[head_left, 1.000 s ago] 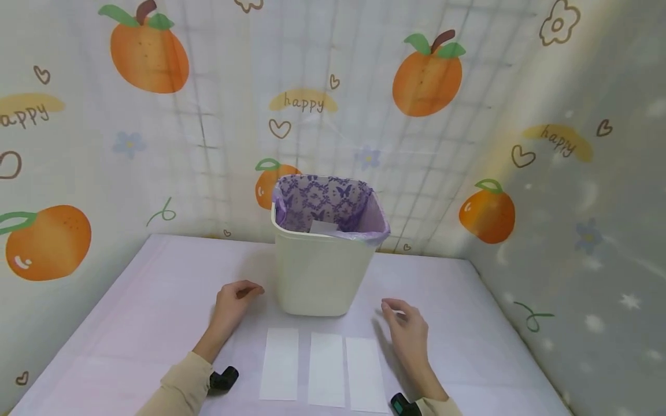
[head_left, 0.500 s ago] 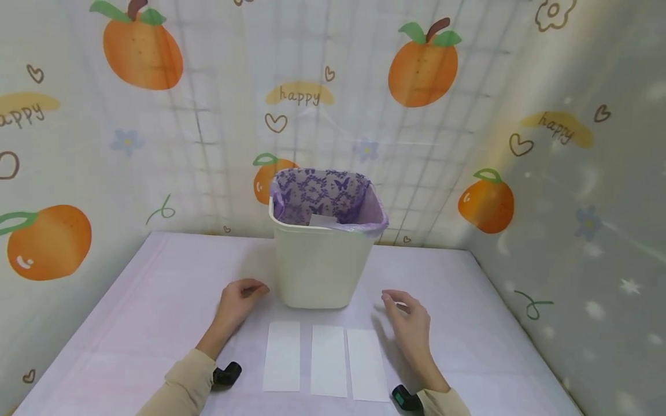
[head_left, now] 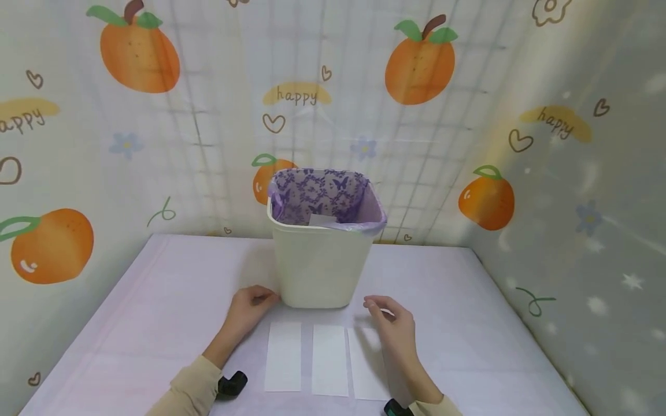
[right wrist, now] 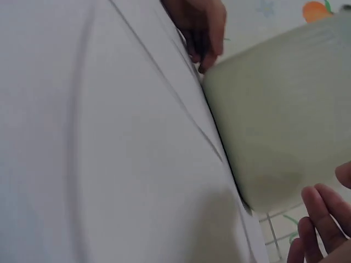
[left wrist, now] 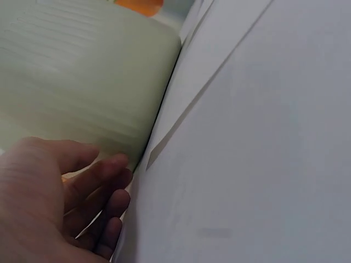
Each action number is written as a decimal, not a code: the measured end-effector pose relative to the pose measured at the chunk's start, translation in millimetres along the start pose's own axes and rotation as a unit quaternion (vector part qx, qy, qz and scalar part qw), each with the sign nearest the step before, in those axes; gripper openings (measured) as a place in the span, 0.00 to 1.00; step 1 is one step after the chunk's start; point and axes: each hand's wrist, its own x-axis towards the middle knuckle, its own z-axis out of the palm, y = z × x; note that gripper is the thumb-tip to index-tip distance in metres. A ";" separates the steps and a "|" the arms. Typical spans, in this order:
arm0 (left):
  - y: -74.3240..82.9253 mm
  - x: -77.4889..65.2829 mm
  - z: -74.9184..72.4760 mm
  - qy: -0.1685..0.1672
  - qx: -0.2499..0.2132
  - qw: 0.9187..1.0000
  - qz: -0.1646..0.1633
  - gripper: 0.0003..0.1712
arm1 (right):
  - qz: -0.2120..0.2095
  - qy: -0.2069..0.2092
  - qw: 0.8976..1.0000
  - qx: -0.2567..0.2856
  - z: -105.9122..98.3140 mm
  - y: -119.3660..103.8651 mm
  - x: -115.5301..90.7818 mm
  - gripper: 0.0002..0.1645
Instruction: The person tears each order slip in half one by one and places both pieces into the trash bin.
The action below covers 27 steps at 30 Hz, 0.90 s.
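A cream waste bin (head_left: 319, 266) stands upright on the table, lined with a purple patterned bag (head_left: 359, 196). Inside it, the top of a white piece (head_left: 321, 219) shows. My left hand (head_left: 250, 309) is at the bin's lower left side, fingers loosely bent; whether the fingertips touch the wall I cannot tell. On the other side, my right hand (head_left: 399, 329) hovers apart from the bin with nothing in its loosely bent fingers. In front of the bin lie three white paper strips, a left one (head_left: 283, 357), a middle one (head_left: 330, 360) and a right one (head_left: 364, 367).
The table (head_left: 182, 271) has a pale lilac cover. Behind it hangs a curtain (head_left: 229, 144) printed with oranges, and a grey side curtain (head_left: 614, 231) borders the right. A black wrist camera (head_left: 232, 385) sits at my left sleeve.
My left hand has moved right, up to the bin's side. My right hand has moved left toward the bin, its shadow now falling on the right strip. The head view has tilted slightly.
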 end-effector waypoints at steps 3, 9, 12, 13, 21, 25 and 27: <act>-2.1 -3.2 3.6 -0.005 0.010 1.000 0.015 0.01 | -0.016 -0.016 1.000 0.001 10.1 -3.3 -6.0 0.06; 2.5 -7.7 10.1 -0.037 0.010 0.999 0.038 0.01 | -0.058 -0.062 0.996 -0.007 27.0 -13.3 -23.1 0.09; 4.8 -9.0 9.8 -0.054 0.016 0.997 0.050 0.03 | -0.059 -0.089 0.994 0.000 36.5 -16.0 -31.8 0.11; 5.7 -9.3 10.1 -0.063 0.019 0.996 0.053 0.03 | -0.057 -0.097 0.994 0.001 38.4 -15.8 -34.5 0.11; 19.9 -13.9 -4.1 -0.170 0.079 0.978 0.094 0.18 | -0.059 -0.110 0.992 0.002 46.5 -7.7 -44.3 0.11; 26.5 -16.4 -6.3 -0.188 0.122 0.967 0.119 0.28 | -0.074 -0.107 0.992 0.002 46.5 -7.5 -42.8 0.10; 29.5 -18.0 -6.0 -0.190 0.129 0.965 0.128 0.30 | -0.076 -0.108 0.991 0.002 46.6 -6.9 -41.8 0.09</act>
